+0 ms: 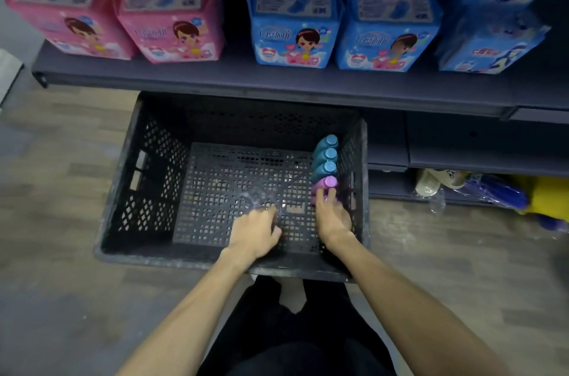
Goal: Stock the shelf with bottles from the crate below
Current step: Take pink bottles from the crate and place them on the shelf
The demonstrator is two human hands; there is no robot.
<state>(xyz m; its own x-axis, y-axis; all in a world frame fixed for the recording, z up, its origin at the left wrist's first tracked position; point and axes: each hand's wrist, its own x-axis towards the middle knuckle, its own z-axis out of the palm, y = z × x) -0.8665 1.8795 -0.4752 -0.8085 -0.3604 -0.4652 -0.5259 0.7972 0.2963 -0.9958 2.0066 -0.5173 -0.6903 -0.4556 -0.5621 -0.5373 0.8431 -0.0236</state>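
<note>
Nearly empty, a dark plastic crate [147, 178] sits on the floor below a shelf [215, 75], seen from above. Only a short row of bottles remains along its right wall: three blue-capped bottles [326, 155] at the far end and purple bottles [327, 183] nearer. The right hand [334, 217] reaches onto the purple bottles, fingers curling round the nearest one. The left hand [255, 231] rests loosely curled over the bare crate floor, holding nothing. Pink packs [172, 18] and blue packs [295, 24] fill the shelf above. Most of the stocking looks done; a few bottles are left.
</note>
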